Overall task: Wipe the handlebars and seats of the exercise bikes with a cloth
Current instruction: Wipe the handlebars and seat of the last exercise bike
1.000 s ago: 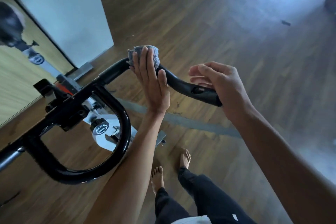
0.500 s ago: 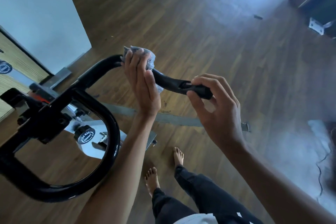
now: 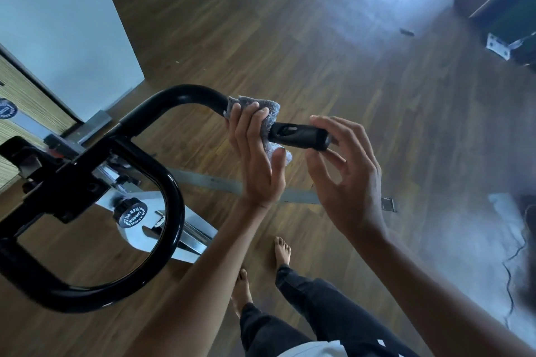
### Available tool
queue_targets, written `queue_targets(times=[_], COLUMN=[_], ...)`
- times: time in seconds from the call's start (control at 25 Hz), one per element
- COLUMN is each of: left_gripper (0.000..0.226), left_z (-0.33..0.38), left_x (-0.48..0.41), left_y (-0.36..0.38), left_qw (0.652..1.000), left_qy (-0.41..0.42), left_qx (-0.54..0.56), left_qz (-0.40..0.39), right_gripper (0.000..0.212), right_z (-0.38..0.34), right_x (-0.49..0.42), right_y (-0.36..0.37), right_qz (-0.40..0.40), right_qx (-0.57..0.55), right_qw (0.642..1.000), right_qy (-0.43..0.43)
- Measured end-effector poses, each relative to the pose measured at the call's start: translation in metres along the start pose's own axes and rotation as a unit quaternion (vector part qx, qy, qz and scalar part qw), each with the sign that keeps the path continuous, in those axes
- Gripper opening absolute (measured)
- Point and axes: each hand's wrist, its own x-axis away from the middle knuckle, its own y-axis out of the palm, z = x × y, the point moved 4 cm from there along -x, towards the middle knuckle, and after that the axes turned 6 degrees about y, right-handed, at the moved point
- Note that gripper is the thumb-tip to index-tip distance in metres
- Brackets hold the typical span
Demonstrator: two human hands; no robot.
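The exercise bike's black handlebar (image 3: pixel 185 93) curves from the left to a grip end (image 3: pixel 298 135) at centre. A grey cloth (image 3: pixel 269 109) is wrapped round the bar just left of that grip. My left hand (image 3: pixel 258 165) presses the cloth to the bar, fingers over the top and thumb underneath. My right hand (image 3: pixel 351 182) hovers at the tip of the grip with its fingers spread loosely around it, not clamped on it. No seat is in view.
The handlebar's inner loop (image 3: pixel 174 211) and an adjustment knob (image 3: pixel 132 213) sit at lower left above the bike's silver frame. My bare feet (image 3: pixel 282 249) stand on the wooden floor. Dark furniture (image 3: pixel 499 9) fills the top right, a cable (image 3: pixel 513 264) trails at right, and a pale wall (image 3: pixel 58 23) rises at left.
My left hand has slid the cloth along the bar toward the grip end. My right hand, which held the bar's tip half a second ago, has loosened and spread its fingers.
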Motion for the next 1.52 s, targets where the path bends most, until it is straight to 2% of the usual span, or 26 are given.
queue_targets(times=[0.08,0.28,0.48,0.6,0.76,0.84,0.88,0.92,1.0,1.08,1.16,1.24,1.32,1.4,1.52], left_gripper=[0.078,0.070,0.070,0.067,0.066,0.069,0.069,0.068,0.060,0.049,0.050,0.056,0.058,0.047,0.029], left_z=[0.017,0.051,0.066,0.077,0.094,0.097,0.097,0.098,0.099,0.097,0.090,0.081,0.070,0.057,0.046], left_x=[0.007,0.010,0.008,0.005,0.003,0.002,0.003,0.003,0.005,0.003,-0.002,-0.006,-0.011,-0.015,-0.027], left_y=[0.003,0.007,0.004,0.005,0.007,0.006,0.004,-0.001,-0.012,-0.021,-0.026,-0.032,-0.038,-0.044,-0.050], left_qw=[1.000,0.999,0.997,0.996,0.996,0.995,0.993,0.991,0.974,0.925,0.860,0.818,0.796,0.800,0.847], left_qy=[-0.008,-0.016,-0.022,-0.027,-0.027,-0.039,-0.049,-0.059,-0.091,-0.168,-0.249,-0.310,-0.365,-0.401,-0.406], left_qx=[0.015,0.043,0.070,0.084,0.080,0.090,0.101,0.119,0.203,0.341,0.445,0.481,0.475,0.434,0.329], left_qz=[0.008,0.020,0.013,0.012,0.007,-0.008,-0.017,-0.027,-0.036,-0.016,0.018,0.053,0.082,0.105,0.100], right_gripper=[0.033,0.027,0.023,0.026,0.025,0.021,0.021,0.022,0.021,0.024,0.039,0.054,0.045,0.047,0.046], right_z=[-0.001,0.000,0.005,0.002,0.000,-0.007,-0.014,-0.023,-0.049,-0.070,-0.076,-0.067,-0.051,-0.039,-0.034], right_x=[0.000,-0.001,-0.009,-0.011,-0.013,-0.013,-0.012,-0.011,-0.007,-0.005,-0.008,-0.011,-0.013,-0.016,-0.021], right_y=[-0.001,-0.006,-0.018,-0.020,-0.022,-0.025,-0.028,-0.030,-0.026,-0.012,0.007,0.022,0.026,0.023,0.018], right_qz=[-0.016,-0.032,-0.073,-0.088,-0.078,-0.062,-0.039,-0.014,0.000,-0.022,-0.057,-0.095,-0.095,-0.093,-0.102], right_qx=[-0.048,-0.104,-0.218,-0.249,-0.240,-0.188,-0.125,-0.048,0.062,0.098,0.162,0.293,0.397,0.406,0.337], right_qw=[0.998,0.988,0.959,0.946,0.947,0.962,0.978,0.992,0.998,0.992,0.982,0.950,0.911,0.905,0.932], right_qy=[0.047,0.107,0.166,0.190,0.196,0.190,0.163,0.116,-0.007,-0.079,-0.078,-0.052,-0.068,-0.084,-0.084])
